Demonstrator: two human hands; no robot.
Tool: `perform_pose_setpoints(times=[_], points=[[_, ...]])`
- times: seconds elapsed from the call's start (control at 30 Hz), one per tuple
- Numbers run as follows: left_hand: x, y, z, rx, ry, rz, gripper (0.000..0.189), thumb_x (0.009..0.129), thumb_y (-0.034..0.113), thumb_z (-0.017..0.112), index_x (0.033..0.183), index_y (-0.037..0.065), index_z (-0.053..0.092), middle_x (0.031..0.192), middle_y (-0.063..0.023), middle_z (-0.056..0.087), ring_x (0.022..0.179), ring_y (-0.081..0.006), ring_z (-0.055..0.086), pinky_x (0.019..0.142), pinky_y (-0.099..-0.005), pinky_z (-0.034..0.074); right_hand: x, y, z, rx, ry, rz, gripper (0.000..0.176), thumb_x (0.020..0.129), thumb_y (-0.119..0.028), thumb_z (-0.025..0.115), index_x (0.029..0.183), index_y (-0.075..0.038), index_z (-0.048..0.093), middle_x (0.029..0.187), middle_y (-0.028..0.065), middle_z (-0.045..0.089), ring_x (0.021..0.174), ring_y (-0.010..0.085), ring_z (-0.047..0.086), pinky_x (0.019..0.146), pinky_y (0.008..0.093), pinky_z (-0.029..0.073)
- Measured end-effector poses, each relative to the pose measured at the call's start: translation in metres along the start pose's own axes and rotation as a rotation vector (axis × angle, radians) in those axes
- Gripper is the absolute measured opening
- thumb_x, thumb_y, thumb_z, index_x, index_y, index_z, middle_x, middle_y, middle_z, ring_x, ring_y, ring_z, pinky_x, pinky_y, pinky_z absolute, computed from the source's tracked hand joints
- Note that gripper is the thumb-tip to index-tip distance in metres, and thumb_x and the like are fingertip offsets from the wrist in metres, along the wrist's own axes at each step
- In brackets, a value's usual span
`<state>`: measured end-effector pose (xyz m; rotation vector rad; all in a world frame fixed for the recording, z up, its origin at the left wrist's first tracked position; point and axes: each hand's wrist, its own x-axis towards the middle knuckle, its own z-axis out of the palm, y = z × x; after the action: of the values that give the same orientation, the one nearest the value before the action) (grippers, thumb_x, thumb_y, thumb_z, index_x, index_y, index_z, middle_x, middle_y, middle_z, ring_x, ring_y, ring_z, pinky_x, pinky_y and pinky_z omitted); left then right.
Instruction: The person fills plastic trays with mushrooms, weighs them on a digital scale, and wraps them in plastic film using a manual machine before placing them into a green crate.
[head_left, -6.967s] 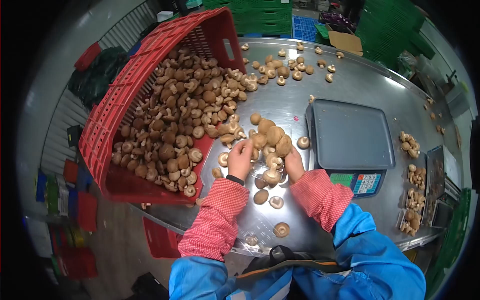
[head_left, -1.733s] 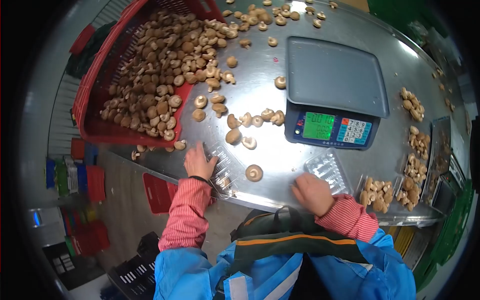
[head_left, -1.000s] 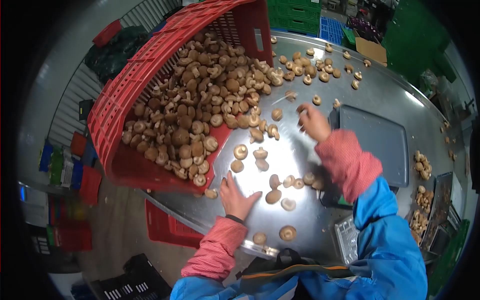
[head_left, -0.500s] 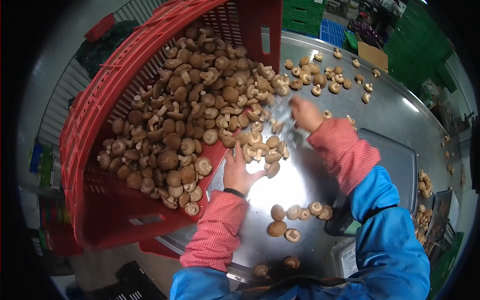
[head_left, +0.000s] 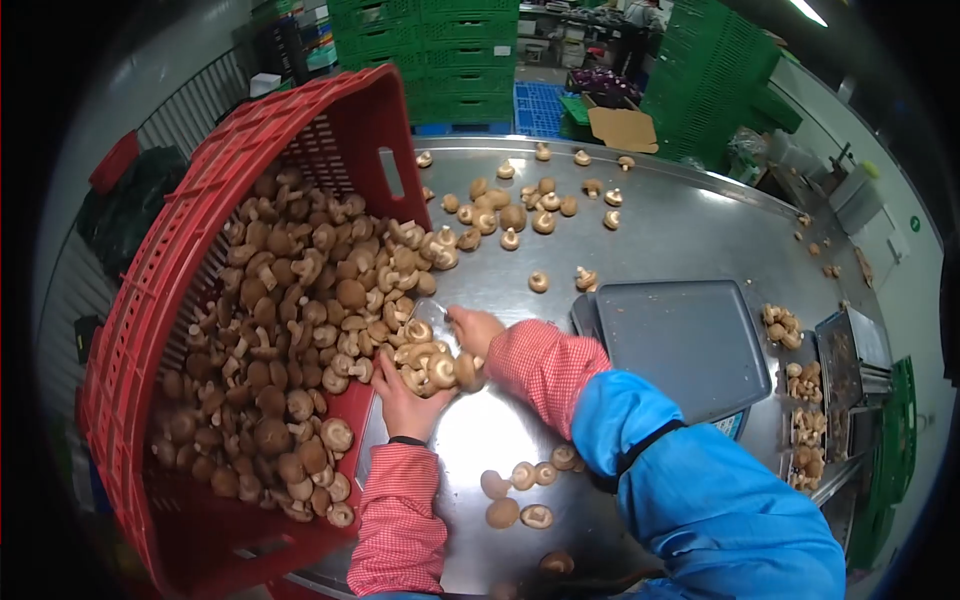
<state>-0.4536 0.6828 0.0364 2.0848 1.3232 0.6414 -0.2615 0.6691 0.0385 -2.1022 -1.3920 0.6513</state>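
Brown mushrooms (head_left: 270, 375) fill a tilted red crate (head_left: 362, 140) on the left and spill over its lip onto the metal table. At the lip, my left hand (head_left: 405, 408) rests against a small heap of mushrooms (head_left: 425, 365), thumb and fingers apart. Just behind that heap, my right hand (head_left: 474, 330) is closed on the edge of a clear plastic piece (head_left: 430, 309). Its exact shape is hard to make out, as mushrooms partly cover it.
Loose mushrooms (head_left: 512, 217) lie at the back of the metal table (head_left: 690, 235), and several more near its front. A grey tray (head_left: 675, 345) sits right of centre, with mushroom heaps (head_left: 808, 425) farther right. Green crates (head_left: 467, 60) and a cardboard box (head_left: 622, 128) stand behind.
The view has shifted, showing more of the background. My right hand has come down and closer to my left hand, bringing the clear plastic piece to the mushrooms by the crate lip.
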Motion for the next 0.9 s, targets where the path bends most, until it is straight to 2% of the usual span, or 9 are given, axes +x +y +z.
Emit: perform_pose_setpoints(times=[0.13, 0.23, 0.33, 0.43, 0.53, 0.57, 0.67, 0.7, 0.9], points=[[-0.003, -0.005, 0.007, -0.147, -0.076, 0.051, 0.125, 0.053, 0.022, 0.09, 0.148, 0.007, 0.01, 0.135, -0.0311, 0.028, 0.121, -0.0417, 0.042, 0.099, -0.0428, 0.043, -0.018, 0.026, 0.053, 0.429, 0.021, 0.041, 0.034, 0.096, -0.018, 0.047, 0.125, -0.002, 0.051, 0.11, 0.0188, 0.063, 0.098, 0.0301, 0.064, 0.085, 0.0397, 0.051], [-0.022, 0.008, -0.005, -0.118, -0.174, 0.042, 0.12, 0.057, 0.031, 0.087, 0.148, 0.007, 0.012, 0.13, -0.0274, 0.04, 0.113, -0.0428, 0.048, 0.098, -0.0432, 0.042, -0.061, 0.002, 0.046, 1.458, -0.037, 0.119, 0.037, 0.096, -0.015, 0.047, 0.13, 0.0, 0.046, 0.119, 0.0166, 0.059, 0.104, 0.0257, 0.062, 0.092, 0.036, 0.051], [-0.041, 0.027, -0.027, 0.002, -0.355, 0.038, 0.119, 0.06, 0.037, 0.085, 0.148, 0.007, 0.012, 0.131, -0.0267, 0.043, 0.116, -0.0435, 0.048, 0.101, -0.0456, 0.039, -0.092, 0.001, 0.036, 1.476, -0.054, 0.285, 0.038, 0.096, -0.01, 0.045, 0.132, 0.001, 0.043, 0.123, 0.0154, 0.056, 0.107, 0.0233, 0.061, 0.094, 0.0344, 0.051], [-0.063, 0.018, -0.025, -0.323, -0.319, 0.162, 0.111, 0.068, 0.033, 0.083, 0.149, 0.006, 0.011, 0.137, -0.0287, 0.034, 0.122, -0.0359, 0.045, 0.103, -0.042, 0.038, -0.125, -0.001, 0.037, 1.413, 0.054, 0.267, 0.038, 0.097, -0.018, 0.044, 0.13, 0.001, 0.048, 0.117, 0.0119, 0.06, 0.103, 0.0196, 0.061, 0.089, 0.0292, 0.05], [-0.093, 0.044, -0.04, -0.762, -0.224, -0.156, 0.094, 0.083, 0.029, 0.071, 0.149, 0.007, 0.009, 0.139, -0.0263, 0.034, 0.121, -0.0312, 0.046, 0.1, -0.0371, 0.041, -0.154, -0.005, 0.029, 1.34, 0.164, 0.318, 0.036, 0.097, -0.019, 0.042, 0.125, 0.0, 0.052, 0.112, 0.0111, 0.062, 0.099, 0.0183, 0.061, 0.087, 0.029, 0.049], [-0.096, 0.031, -0.031, -0.866, -0.174, -0.241, 0.071, 0.093, 0.025, 0.059, 0.147, 0.005, 0.018, 0.136, -0.0221, 0.04, 0.117, -0.0249, 0.049, 0.096, -0.0324, 0.043, -0.162, -0.007, 0.025, 1.31, 0.189, 0.35, 0.035, 0.097, -0.02, 0.041, 0.124, 0.0, 0.053, 0.111, 0.0111, 0.063, 0.098, 0.0182, 0.061, 0.086, 0.0291, 0.049], [-0.108, 0.05, -0.024, -0.985, -0.127, -0.347, 0.057, 0.095, 0.026, 0.055, 0.141, 0.004, 0.032, 0.129, -0.0171, 0.048, 0.114, -0.0218, 0.05, 0.095, -0.0318, 0.043, -0.169, 0.007, 0.032, 1.009, 0.389, 0.249, 0.037, 0.095, -0.02, 0.043, 0.12, 0.004, 0.054, 0.108, 0.0194, 0.065, 0.1, 0.0266, 0.063, 0.087, 0.0366, 0.049], [-0.11, 0.061, -0.023, -0.944, -0.12, -0.301, 0.047, 0.093, 0.024, 0.058, 0.133, 0.003, 0.043, 0.123, -0.0143, 0.052, 0.112, -0.0204, 0.05, 0.094, -0.0325, 0.043, -0.177, 0.001, 0.022, 0.989, 0.481, 0.261, 0.035, 0.094, -0.021, 0.043, 0.115, 0.004, 0.057, 0.105, 0.0213, 0.065, 0.1, 0.0301, 0.062, 0.087, 0.0374, 0.047], [-0.103, 0.143, 0.002, -0.583, -0.079, 0.256, 0.042, 0.088, 0.017, 0.064, 0.125, 0.003, 0.051, 0.118, -0.0147, 0.056, 0.108, -0.0236, 0.054, 0.093, -0.0335, 0.043, -0.216, 0.027, -0.064, 0.89, 0.558, 0.062, 0.034, 0.094, -0.016, 0.038, 0.116, 0.002, 0.055, 0.105, 0.0164, 0.065, 0.092, 0.0256, 0.063, 0.079, 0.0349, 0.05]])
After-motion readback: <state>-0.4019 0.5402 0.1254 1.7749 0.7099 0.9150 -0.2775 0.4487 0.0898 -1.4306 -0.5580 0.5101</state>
